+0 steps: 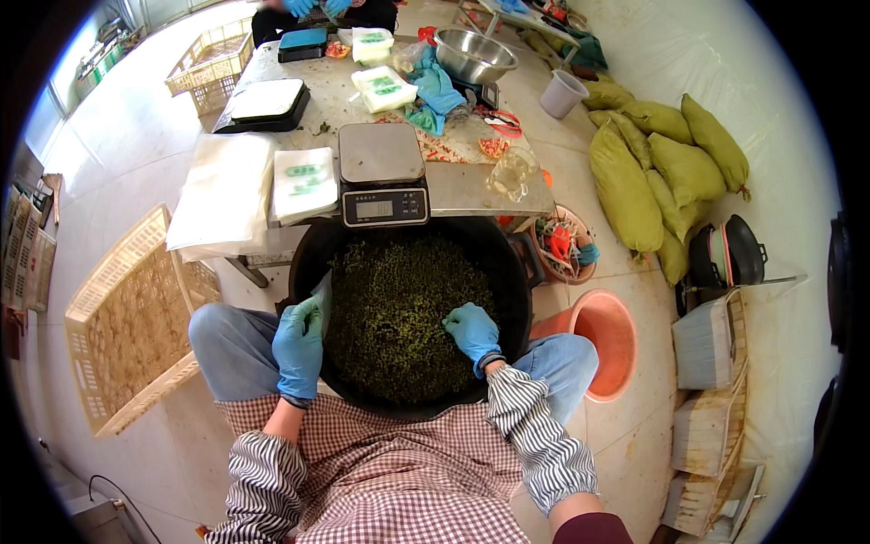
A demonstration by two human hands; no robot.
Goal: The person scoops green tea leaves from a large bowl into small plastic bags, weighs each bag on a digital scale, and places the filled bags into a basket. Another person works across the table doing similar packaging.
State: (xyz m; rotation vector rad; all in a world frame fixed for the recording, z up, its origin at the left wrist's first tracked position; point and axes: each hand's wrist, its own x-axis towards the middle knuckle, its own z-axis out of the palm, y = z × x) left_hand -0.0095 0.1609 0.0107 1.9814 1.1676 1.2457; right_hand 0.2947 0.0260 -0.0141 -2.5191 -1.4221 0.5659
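Note:
A large black tub point(518, 299) stands between my knees, filled with small dark green plant pieces point(401, 313). My left hand point(299, 347), in a blue glove, pinches a clear plastic bag point(325, 299) at the tub's left side. Over the right part of the heap is my right hand point(472, 333), also gloved, with its fingers curled at the green pieces; whether it holds any is hidden. Beyond the tub, a digital scale point(380, 155) sits at the table's near edge with a bare pan. Left of it lie printed bags point(305, 182) and larger clear bags point(221, 190).
The metal table point(462, 190) overhangs the tub's far side. A yellow plastic crate point(122, 292) lies left, an orange bucket point(603, 347) right, near a waste basket point(563, 245). Green sacks point(625, 190) lie farther right. A gloved person point(323, 13) sits across the table.

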